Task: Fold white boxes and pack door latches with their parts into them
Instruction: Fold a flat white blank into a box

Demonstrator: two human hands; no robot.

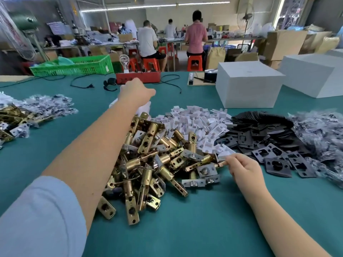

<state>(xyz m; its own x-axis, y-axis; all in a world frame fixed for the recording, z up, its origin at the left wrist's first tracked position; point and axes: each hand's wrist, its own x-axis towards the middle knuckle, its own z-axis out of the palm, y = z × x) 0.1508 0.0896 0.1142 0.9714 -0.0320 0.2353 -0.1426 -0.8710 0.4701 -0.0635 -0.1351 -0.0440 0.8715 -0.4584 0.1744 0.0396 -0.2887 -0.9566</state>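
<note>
Nearest: heap of brass-coloured metal door latches [148, 164] on the teal-covered table [194, 219], right in front of the person.

Right hand [243, 167] sits at the heap's right edge, fingers curled, pinching the end of one small brass latch piece [221, 165] that lies among the others.

Left hand [135, 91] is stretched far forward over the heap, above a blurred stack of white flat box blanks [143, 106] just behind it. Only the back of the hand shows, so I can't tell if it's clenched, loose or holding a blank.

Right of the latches: pile of small white plastic inserts [200, 125], touching the heap. Then a pile of black metal strike plates [267, 143], then clear bagged screw packs [319, 138] at the edge. Far left, another batch of brass latches and bags [27, 114].

Further back: two big white cartons [248, 84], a red tray [138, 76] with a bare bulb, loose black cable [81, 84].

Risks as I see it:
- The pinched latch looks tangled with its neighbours; a straight pull likely drags others off the heap.
- Left forearm hangs low over the heap; a drop or sweep would scatter latches or mix them into the white inserts.
- One-handed grab at the blanks may lift several, or crease one.
- No folded box visible yet, so the latch has nowhere to go.
</note>
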